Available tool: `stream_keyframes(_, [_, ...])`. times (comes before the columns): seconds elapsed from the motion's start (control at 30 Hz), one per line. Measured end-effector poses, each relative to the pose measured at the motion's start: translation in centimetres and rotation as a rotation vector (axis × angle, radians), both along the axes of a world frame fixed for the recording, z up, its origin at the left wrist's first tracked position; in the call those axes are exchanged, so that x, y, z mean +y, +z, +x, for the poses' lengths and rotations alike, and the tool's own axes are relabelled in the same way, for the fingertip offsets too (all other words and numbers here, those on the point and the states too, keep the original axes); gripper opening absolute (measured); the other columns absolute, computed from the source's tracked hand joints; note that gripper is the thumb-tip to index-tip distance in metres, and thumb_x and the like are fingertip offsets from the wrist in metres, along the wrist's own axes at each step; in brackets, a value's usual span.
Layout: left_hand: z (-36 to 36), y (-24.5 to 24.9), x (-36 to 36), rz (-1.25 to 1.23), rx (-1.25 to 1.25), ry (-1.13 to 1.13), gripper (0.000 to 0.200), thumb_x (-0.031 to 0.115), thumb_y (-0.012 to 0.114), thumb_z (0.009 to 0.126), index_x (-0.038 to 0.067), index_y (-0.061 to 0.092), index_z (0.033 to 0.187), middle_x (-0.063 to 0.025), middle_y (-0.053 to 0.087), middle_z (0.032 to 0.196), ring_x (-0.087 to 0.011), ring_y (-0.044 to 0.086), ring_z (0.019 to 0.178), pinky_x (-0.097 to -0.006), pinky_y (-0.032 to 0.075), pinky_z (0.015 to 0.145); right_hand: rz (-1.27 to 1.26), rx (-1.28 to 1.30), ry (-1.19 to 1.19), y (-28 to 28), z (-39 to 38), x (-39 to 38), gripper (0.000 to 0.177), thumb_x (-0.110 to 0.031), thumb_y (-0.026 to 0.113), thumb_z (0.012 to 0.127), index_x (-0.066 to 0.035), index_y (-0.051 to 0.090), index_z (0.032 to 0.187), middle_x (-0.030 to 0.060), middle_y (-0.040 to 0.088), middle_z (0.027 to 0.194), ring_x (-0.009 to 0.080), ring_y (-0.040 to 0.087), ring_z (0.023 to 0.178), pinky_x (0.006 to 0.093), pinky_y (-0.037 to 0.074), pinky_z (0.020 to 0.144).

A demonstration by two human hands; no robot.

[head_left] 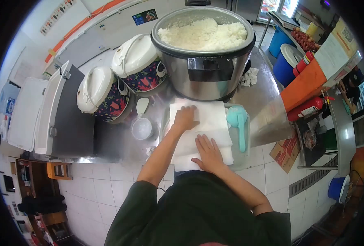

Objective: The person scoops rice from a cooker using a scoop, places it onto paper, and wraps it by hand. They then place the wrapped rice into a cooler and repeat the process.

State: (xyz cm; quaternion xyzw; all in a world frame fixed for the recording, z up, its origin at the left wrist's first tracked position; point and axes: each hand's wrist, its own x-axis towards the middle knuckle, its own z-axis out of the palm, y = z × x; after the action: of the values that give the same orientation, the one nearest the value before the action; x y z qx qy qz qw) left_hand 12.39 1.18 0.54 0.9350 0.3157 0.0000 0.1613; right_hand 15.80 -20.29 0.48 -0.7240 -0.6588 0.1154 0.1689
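White paper sheets (204, 112) lie in overlapping layers on a pale tray (241, 160) at the table's front edge. My left hand (185, 118) rests flat on the upper sheet, fingers spread and holding nothing. Nearer my body, my right hand (208, 153) presses on the lower sheets with its fingers apart. To the right of the paper, a turquoise scoop (241, 127) lies on the tray, its handle toward me. Behind the tray stands a large metal cooker (210, 78) filled with white rice (206, 35).
Two flowered pots (108, 96) with white lids, a clear cup (142, 128) and a white paddle (142, 105) stand or lie left of the tray. An open cooler box (69, 115) is farther left. Crumpled paper (249, 77) sits right of the cooker.
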Motion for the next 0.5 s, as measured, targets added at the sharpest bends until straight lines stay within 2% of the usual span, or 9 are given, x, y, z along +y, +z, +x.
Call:
stream_keyframes(0.07, [1.1,-0.2,1.0,0.011,0.062,-0.011,0.043,0.032,0.075,0.073,0.011,0.064,0.108,-0.0115,0.065,0.113,-0.0318,0.059,0.104,-0.0433,0.047,0.088,-0.009,-0.026,-0.016,-0.1,0.0,0.3,0.078,-0.042,0.066,0.082,0.001,0.037,0.14,0.0156,0.031,0.15,0.0313,0.025,0.141,0.0496,0.021,0.113])
stream_keyframes(0.13, [1.4,0.0,1.9,-0.174,0.127,-0.061,0.034,0.03,0.074,0.073,0.009,0.068,0.099,-0.0134,0.067,0.104,-0.0323,0.06,0.101,-0.0434,0.047,0.086,-0.017,-0.039,-0.022,-0.3,-0.1,0.4,0.079,-0.043,0.066,0.082,0.001,0.037,0.14,0.0154,0.031,0.15,0.0307,0.025,0.141,0.0489,0.022,0.113])
stream_keyframes(0.17, [1.5,0.1,2.2,-0.166,0.132,-0.071,0.034,0.03,0.074,0.073,0.009,0.068,0.099,-0.0134,0.067,0.104,-0.0323,0.06,0.101,-0.0434,0.047,0.086,-0.01,-0.035,-0.034,-0.4,-0.1,0.4,0.079,-0.043,0.066,0.082,0.001,0.037,0.14,0.0154,0.031,0.15,0.0307,0.025,0.141,0.0489,0.022,0.113])
stream_keyframes(0.23, [1.4,0.7,2.6,-0.162,0.038,-0.236,0.029,0.029,0.072,0.073,0.006,0.071,0.091,-0.0156,0.069,0.095,-0.0334,0.063,0.096,-0.042,0.049,0.084,-0.005,-0.032,-0.033,-0.5,-0.2,0.5,0.079,-0.044,0.066,0.082,0.001,0.036,0.141,0.0153,0.031,0.15,0.0306,0.025,0.141,0.0486,0.022,0.113])
stream_keyframes(0.27, [1.2,0.9,2.5,-0.159,0.044,-0.246,0.029,0.029,0.072,0.073,0.006,0.071,0.091,-0.0156,0.069,0.095,-0.0334,0.063,0.096,-0.042,0.049,0.084,-0.003,-0.027,-0.044,-0.7,-0.2,0.5,0.079,-0.044,0.066,0.082,0.001,0.036,0.141,0.0153,0.031,0.15,0.0306,0.025,0.141,0.0486,0.022,0.113])
stream_keyframes(0.33, [0.4,1.2,1.9,-0.359,-0.067,-0.131,0.028,0.026,0.073,0.075,0.002,0.071,0.087,-0.0169,0.07,0.089,-0.0327,0.067,0.084,-0.0378,0.052,0.074,-0.008,-0.03,-0.03,-0.7,-0.1,0.6,0.08,-0.044,0.066,0.082,0.001,0.036,0.141,0.0156,0.032,0.15,0.0306,0.025,0.141,0.0486,0.022,0.113])
stream_keyframes(0.37, [0.0,1.3,1.5,-0.361,-0.064,-0.135,0.028,0.026,0.073,0.075,0.002,0.071,0.087,-0.0169,0.07,0.089,-0.0327,0.067,0.084,-0.0378,0.052,0.074,-0.01,-0.027,-0.034,-0.7,0.0,0.6,0.08,-0.044,0.066,0.082,0.001,0.036,0.141,0.0156,0.032,0.15,0.0306,0.025,0.141,0.0486,0.022,0.113])
stream_keyframes(0.43, [-0.8,1.7,0.3,-0.282,-0.216,-0.178,0.019,0.022,0.069,0.079,0.004,0.072,0.086,-0.0146,0.07,0.082,-0.032,0.067,0.075,-0.0374,0.052,0.069,-0.005,-0.041,-0.012,-0.7,0.1,0.7,0.081,-0.045,0.066,0.082,0.002,0.036,0.14,0.0162,0.032,0.149,0.0308,0.026,0.141,0.0483,0.022,0.113])
stream_keyframes(0.5, [-2.0,2.3,-1.4,-0.236,-0.231,-0.196,0.017,0.021,0.067,0.079,0.005,0.073,0.085,-0.0141,0.07,0.082,-0.0314,0.067,0.075,-0.0375,0.052,0.069,-0.022,-0.039,-0.006,-0.5,0.1,0.8,0.081,-0.045,0.067,0.081,0.002,0.036,0.14,0.0168,0.032,0.149,0.0311,0.026,0.141,0.0481,0.023,0.113])
